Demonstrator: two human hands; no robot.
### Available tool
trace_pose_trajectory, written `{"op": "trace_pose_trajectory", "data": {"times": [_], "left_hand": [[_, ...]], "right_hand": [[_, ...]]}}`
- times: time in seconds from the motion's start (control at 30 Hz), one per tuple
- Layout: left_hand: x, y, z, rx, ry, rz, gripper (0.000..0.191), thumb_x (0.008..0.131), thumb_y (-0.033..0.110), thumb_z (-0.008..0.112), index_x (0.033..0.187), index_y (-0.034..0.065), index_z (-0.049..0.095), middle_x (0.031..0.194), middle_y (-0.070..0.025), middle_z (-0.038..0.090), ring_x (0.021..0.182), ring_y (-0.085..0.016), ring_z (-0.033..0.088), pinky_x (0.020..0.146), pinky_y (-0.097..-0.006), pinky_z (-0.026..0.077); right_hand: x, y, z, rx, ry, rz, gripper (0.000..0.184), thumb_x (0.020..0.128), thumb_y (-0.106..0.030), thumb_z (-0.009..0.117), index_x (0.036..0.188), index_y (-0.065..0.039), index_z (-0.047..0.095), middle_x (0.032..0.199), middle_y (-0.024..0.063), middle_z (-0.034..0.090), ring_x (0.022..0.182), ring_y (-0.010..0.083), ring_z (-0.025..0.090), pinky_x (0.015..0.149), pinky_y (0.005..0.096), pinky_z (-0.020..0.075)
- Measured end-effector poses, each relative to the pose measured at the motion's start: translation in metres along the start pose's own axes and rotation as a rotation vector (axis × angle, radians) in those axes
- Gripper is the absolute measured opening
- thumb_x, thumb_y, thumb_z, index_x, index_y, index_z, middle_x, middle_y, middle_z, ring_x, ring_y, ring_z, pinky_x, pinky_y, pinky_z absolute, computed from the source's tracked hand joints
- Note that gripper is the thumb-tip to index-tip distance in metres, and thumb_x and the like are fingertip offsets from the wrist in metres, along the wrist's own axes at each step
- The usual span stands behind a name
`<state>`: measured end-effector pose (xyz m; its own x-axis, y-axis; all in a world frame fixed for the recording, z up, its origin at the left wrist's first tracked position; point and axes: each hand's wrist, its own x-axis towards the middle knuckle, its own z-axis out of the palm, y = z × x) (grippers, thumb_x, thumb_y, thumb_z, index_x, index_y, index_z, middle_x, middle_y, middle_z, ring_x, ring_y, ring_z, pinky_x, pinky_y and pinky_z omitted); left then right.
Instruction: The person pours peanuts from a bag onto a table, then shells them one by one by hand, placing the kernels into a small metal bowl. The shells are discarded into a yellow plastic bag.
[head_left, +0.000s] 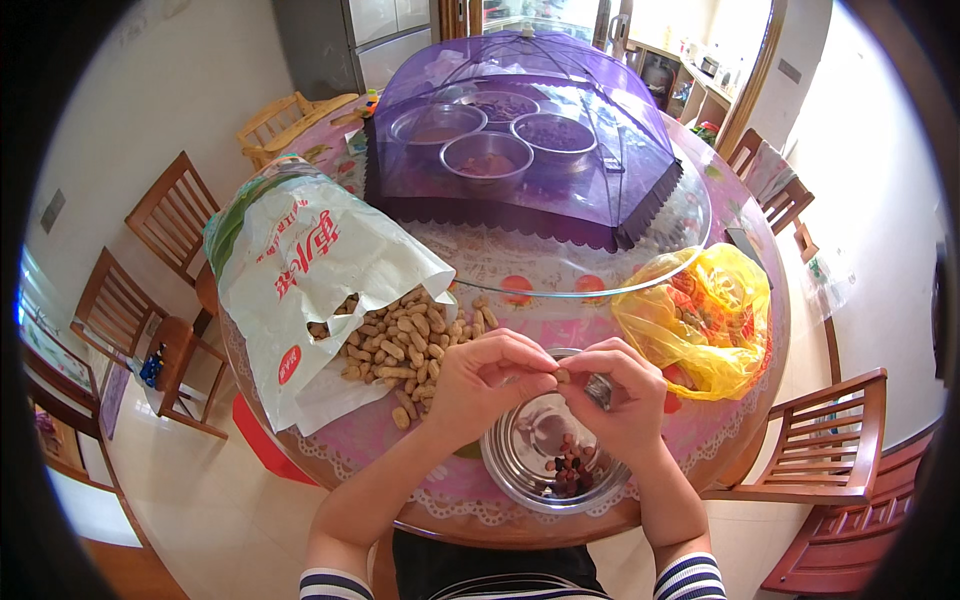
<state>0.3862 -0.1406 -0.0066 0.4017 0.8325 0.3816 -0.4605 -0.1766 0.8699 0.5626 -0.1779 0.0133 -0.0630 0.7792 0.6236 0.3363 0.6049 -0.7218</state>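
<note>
Above a shiny metal bowl, my left hand and my right hand meet at the fingertips. Between them they pinch one small peanut in its shell. Several shelled reddish peanut kernels lie in the bottom of the bowl, towards its right side. Left of my left hand, a heap of unshelled peanuts spills from the mouth of a white printed plastic bag lying on its side. My palms partly hide the far rim of the bowl.
A purple mesh food cover stands on the glass turntable over several metal bowls. At right sits a crumpled yellow plastic bag. Wooden chairs surround the round table, which has a pink floral cloth.
</note>
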Motion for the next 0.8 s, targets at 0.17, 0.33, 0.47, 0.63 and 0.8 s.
{"op": "trace_pose_trajectory", "data": {"times": [0.17,0.33,0.47,0.63,0.8], "left_hand": [[-0.001,0.005,0.004,0.050,0.035,-0.054,0.021,0.080,-0.007,0.069,0.101,-0.0044,0.065,0.099,-0.0107,0.066,0.093,-0.014,0.064,0.086,-0.0257,0.053],[-0.001,-0.001,0.002,0.182,0.032,0.015,0.017,0.079,-0.011,0.068,0.094,-0.0041,0.067,0.097,-0.0143,0.066,0.091,-0.017,0.065,0.084,-0.0279,0.055],[-0.002,-0.002,0.003,0.131,0.034,-0.045,0.015,0.078,-0.014,0.064,0.089,-0.0051,0.068,0.097,-0.0151,0.066,0.090,-0.018,0.065,0.081,-0.0280,0.056],[-0.005,-0.002,0.008,0.146,0.069,-0.098,0.014,0.078,-0.015,0.062,0.087,-0.0072,0.067,0.097,-0.0148,0.066,0.090,-0.017,0.065,0.079,-0.0281,0.056],[-0.009,-0.006,0.011,0.205,0.102,-0.081,0.010,0.079,-0.014,0.061,0.085,-0.0087,0.066,0.096,-0.0139,0.065,0.088,-0.016,0.064,0.080,-0.0280,0.056]], "right_hand": [[0.000,0.000,0.000,0.018,0.021,0.028,0.021,0.072,0.005,0.073,0.092,-0.003,0.073,0.084,0.0082,0.068,0.073,0.0153,0.066,0.063,0.0247,0.0531],[0.000,0.000,-0.002,0.012,0.005,0.050,0.020,0.072,0.006,0.073,0.090,-0.003,0.073,0.082,0.0082,0.068,0.072,0.0159,0.067,0.062,0.0248,0.0535],[0.000,0.000,-0.003,-0.057,-0.004,-0.006,0.018,0.071,0.006,0.073,0.087,-0.003,0.072,0.080,0.0076,0.067,0.069,0.0156,0.066,0.060,0.0239,0.0531],[-0.001,-0.002,0.000,-0.133,0.014,-0.070,0.012,0.070,0.005,0.074,0.078,-0.002,0.069,0.077,0.0072,0.066,0.063,0.0147,0.064,0.055,0.0238,0.0520],[-0.002,-0.001,0.005,-0.176,0.060,-0.122,0.012,0.069,0.005,0.074,0.075,-0.001,0.066,0.075,0.0072,0.065,0.060,0.0140,0.063,0.052,0.0234,0.0506]]}}
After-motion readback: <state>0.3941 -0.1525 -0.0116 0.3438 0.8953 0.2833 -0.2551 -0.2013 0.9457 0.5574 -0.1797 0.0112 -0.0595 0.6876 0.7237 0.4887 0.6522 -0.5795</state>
